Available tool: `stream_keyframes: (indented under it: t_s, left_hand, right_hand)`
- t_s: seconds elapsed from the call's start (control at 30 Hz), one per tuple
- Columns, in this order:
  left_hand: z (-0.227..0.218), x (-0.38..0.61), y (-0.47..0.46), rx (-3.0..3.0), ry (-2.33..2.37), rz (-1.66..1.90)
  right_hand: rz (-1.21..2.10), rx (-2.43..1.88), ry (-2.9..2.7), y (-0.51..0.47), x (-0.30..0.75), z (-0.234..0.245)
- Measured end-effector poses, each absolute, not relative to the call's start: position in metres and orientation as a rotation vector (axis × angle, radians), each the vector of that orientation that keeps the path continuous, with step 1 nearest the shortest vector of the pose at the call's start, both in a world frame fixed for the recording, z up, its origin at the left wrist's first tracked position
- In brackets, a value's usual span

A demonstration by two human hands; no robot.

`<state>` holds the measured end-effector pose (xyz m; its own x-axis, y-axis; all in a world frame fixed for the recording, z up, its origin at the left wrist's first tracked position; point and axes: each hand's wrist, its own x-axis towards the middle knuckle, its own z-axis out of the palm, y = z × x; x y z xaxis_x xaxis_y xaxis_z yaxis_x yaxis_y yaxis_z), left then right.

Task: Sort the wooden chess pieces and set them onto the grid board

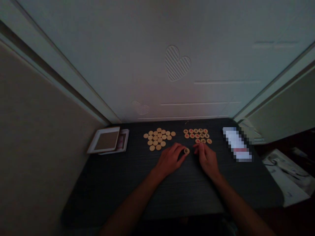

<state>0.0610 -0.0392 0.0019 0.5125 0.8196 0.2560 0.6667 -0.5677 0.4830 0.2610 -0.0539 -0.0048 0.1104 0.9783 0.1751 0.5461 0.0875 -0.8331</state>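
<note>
My left hand (pixel 171 159) is closed, pinching a round wooden Chinese chess piece (pixel 186 151) between thumb and fingertips, its dark character facing up. To the right, my right hand (pixel 208 160) has its fingers curled in with the thumb against them; whether anything is inside is hidden. Just beyond the right hand lie rows of chess pieces (pixel 197 136) with red or dark characters showing. A loose cluster of chess pieces (pixel 157 137) with blank faces up lies beyond my left hand.
All this rests on a dark table (pixel 118 186) against a pale panel with embossed hearts (pixel 177 64). A shallow box and its lid (pixel 105 141) lie at the left. A blurred pale item (pixel 237 144) sits at the right edge. A white box (pixel 287 177) stands beyond the table's right side.
</note>
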Motion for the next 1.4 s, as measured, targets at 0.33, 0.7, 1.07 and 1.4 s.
stream_keyframes:
  t_s: [0.33,0.7,1.07,1.4]
  left_hand:
    - [0.002,0.083,-0.021,2.586,1.397,0.493]
    - [-0.012,0.095,-0.014,2.495,1.405,0.690]
    - [-0.018,0.101,-0.009,2.502,1.339,0.714]
    - [-0.016,0.101,-0.009,2.505,1.314,0.740]
  right_hand:
    - [0.564,-1.648,-1.448,-0.051,0.270,-0.005]
    - [0.137,-1.572,-1.532,-0.043,0.290,-0.017]
    - [-0.006,-1.624,-1.861,-0.048,0.289,-0.029]
    - [0.002,-1.642,-1.848,-0.046,0.289,-0.031]
